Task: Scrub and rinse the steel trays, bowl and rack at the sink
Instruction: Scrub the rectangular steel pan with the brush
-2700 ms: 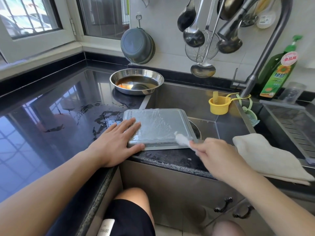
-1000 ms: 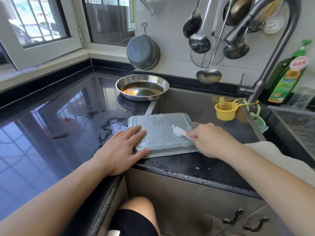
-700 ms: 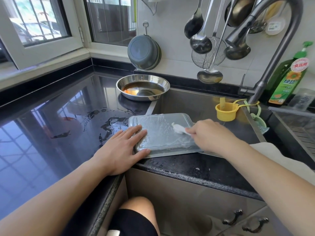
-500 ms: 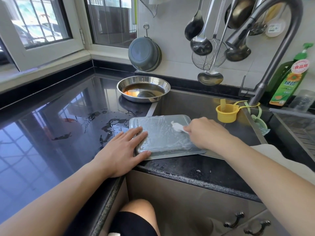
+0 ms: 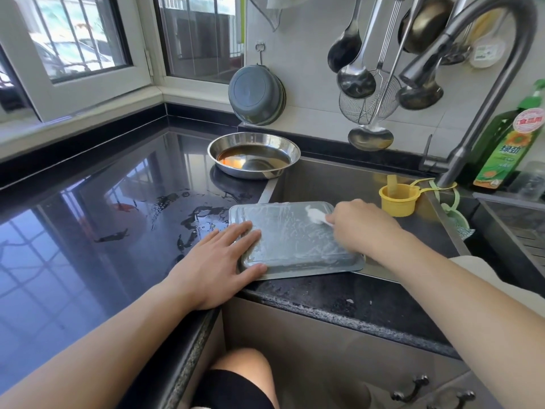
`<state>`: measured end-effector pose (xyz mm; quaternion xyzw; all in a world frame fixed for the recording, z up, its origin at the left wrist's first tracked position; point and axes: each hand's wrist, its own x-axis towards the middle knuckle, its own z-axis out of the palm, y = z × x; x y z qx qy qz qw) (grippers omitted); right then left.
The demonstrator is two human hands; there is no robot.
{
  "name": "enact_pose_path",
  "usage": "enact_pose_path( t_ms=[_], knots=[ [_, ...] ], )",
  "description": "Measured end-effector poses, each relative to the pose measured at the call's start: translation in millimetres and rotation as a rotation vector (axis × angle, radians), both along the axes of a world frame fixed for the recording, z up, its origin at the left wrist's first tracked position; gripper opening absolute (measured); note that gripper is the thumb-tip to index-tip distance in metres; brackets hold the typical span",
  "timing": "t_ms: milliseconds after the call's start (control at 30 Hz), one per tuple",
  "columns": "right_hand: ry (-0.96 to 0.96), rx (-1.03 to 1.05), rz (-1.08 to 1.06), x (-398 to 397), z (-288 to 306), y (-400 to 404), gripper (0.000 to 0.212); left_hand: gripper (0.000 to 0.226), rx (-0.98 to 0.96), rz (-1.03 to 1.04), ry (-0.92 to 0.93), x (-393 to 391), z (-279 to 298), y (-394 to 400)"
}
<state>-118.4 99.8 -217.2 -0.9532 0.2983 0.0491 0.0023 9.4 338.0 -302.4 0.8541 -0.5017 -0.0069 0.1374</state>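
A soapy steel tray [image 5: 290, 240] lies upside down across the front left corner of the sink [image 5: 339, 181]. My left hand [image 5: 218, 262] presses flat on the tray's left edge, fingers straight. My right hand [image 5: 364, 225] grips a white scrubber [image 5: 315, 215], whose tip touches the tray's far right corner. A round steel bowl [image 5: 253, 154] with brown liquid in it sits on the counter behind the tray, at the sink's back left corner. No rack is in view.
The black counter [image 5: 88, 231] to the left is wet near the tray. A yellow cup [image 5: 396, 199] hangs in the sink below the tap [image 5: 472, 93]. Ladles and a strainer [image 5: 368, 98] hang on the wall. A green soap bottle [image 5: 507, 149] stands right; a cloth [image 5: 477, 270] lies by my right arm.
My right hand has moved the scrubber from the tray's near right corner up to its far right corner. My left hand has stayed pressed on the tray.
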Motion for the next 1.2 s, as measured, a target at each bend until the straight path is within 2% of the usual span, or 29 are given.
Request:
enact_pose_path(
  t_ms=[67, 233, 367, 500, 667, 800, 933, 1100, 1200],
  knots=[
    [0.023, 0.038, 0.065, 3, -1, 5, 0.043, 0.077, 0.001, -0.003, -0.001, 1, -1, 0],
    [-0.041, -0.057, -0.082, 16, 7, -12, 0.028, 0.078, 0.001, -0.003, -0.008, 1, -1, 0],
    [-0.014, 0.019, -0.005, 30, 2, 0, 0.034, 0.078, 0.005, -0.002, -0.006, 0, 1, 0],
    [-0.036, -0.126, -0.116, 27, 7, -7, 0.031, 0.078, 0.002, -0.006, -0.009, 1, 0, 0],
    [-0.036, -0.016, -0.017, 41, -1, 5, 0.032, 0.079, 0.023, 0.004, -0.013, 0, 0, -1],
    [-0.020, -0.188, -0.092, 37, 7, -1, 0.030, 0.079, 0.026, 0.006, -0.014, 0, 0, -1],
    [-0.019, -0.021, -0.007, 53, 1, 9, 0.031, 0.079, 0.030, 0.004, -0.015, 0, 0, 0],
    [-0.043, -0.106, -0.062, 55, 8, 6, 0.026, 0.080, 0.032, 0.007, -0.016, 0, -1, 1],
    [-0.007, 0.022, 0.056, 63, 4, 21, 0.034, 0.079, 0.038, 0.013, -0.007, 0, -1, -1]
  ],
)
